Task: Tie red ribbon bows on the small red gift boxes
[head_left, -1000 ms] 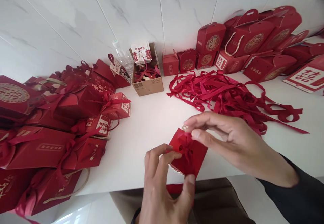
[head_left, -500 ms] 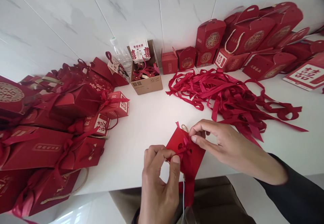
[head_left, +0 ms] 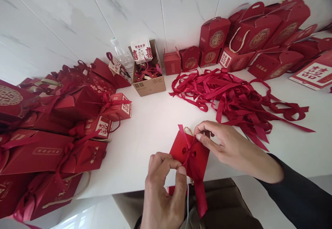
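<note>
A small red box (head_left: 178, 143) sits at the table's front edge, seen from above. Dark red ribbon (head_left: 191, 151) is knotted at the holes in its top, and a long tail hangs past the edge. My left hand (head_left: 164, 184) pinches ribbon between thumb and forefinger at the box's lower left. Thumb and forefinger of my right hand (head_left: 225, 144) are closed on a ribbon loop at the upper right. Beige cord shows behind the box's top.
Finished-looking red boxes (head_left: 75, 106) with ribbons crowd the left side. Loose red ribbons (head_left: 233, 97) lie in a pile at right centre. A cardboard box (head_left: 149, 86), a clear bottle (head_left: 123, 54) and more red boxes (head_left: 261, 32) stand along the wall.
My left hand has moved slightly down and right with the ribbon. The knot looks tighter, and the hanging tail has swung right. My right hand has shifted slightly left.
</note>
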{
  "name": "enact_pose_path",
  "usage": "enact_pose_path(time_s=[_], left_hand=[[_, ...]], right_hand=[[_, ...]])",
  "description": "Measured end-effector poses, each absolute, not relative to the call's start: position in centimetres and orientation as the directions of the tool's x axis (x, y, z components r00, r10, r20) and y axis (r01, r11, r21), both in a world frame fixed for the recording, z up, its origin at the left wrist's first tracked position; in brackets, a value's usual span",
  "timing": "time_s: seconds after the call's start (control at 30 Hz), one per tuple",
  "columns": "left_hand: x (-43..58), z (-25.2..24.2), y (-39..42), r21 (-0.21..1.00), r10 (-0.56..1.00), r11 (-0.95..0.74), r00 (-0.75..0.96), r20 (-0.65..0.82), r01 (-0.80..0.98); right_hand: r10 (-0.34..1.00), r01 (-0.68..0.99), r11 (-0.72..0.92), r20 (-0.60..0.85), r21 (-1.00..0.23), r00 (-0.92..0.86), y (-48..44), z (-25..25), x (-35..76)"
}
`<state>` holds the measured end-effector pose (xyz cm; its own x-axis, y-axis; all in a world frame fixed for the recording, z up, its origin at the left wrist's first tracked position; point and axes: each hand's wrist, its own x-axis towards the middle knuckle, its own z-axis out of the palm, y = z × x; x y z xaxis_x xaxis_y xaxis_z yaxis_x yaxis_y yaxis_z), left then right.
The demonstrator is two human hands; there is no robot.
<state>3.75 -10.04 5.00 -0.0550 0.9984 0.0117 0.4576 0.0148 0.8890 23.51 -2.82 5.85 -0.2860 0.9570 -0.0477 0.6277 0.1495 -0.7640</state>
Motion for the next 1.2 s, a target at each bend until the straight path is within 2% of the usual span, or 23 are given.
enact_pose_path(time_s=[0.13,0.33,0.47,0.6,0.77,1.0,1.2], left_hand=[[3.8,5.1,-10.2,0.894,0.997,0.023,-0.072,0.01,0.448],[3.1,4.8,-8.6,0.867,0.987,-0.009,-0.134,0.088,0.498],[3.0,4.1,-5.9,0.825,0.992,-0.113,0.016,0.125,0.554],[3.4,3.6,-4.2,0.86,0.988,-0.152,0.099,0.118,0.488],[3.7,4.0,-3.9,0.9,0.989,-0.125,0.119,0.082,0.418],[3.9,4.3,-3.8,0.909,0.99,-0.076,0.137,0.021,0.409],[3.8,4.4,-3.5,0.975,0.997,0.069,0.027,-0.076,0.212]], right_hand=[[0.962,0.631,0.147,-0.039,-0.762,-0.271,-2.8,5.9,23.4],[0.963,0.564,0.163,0.007,-0.809,-0.269,-3.1,5.6,23.4],[0.965,0.527,0.142,-0.002,-0.838,-0.264,-3.2,5.5,23.1],[0.963,0.519,0.149,0.004,-0.842,-0.271,-3.2,5.4,22.9],[0.963,0.526,0.158,0.012,-0.835,-0.271,-3.2,5.1,22.7],[0.955,0.543,0.198,0.036,-0.816,-0.294,-3.2,5.0,22.7],[0.959,0.594,0.174,-0.003,-0.786,-0.284,-3.3,5.4,23.0]])
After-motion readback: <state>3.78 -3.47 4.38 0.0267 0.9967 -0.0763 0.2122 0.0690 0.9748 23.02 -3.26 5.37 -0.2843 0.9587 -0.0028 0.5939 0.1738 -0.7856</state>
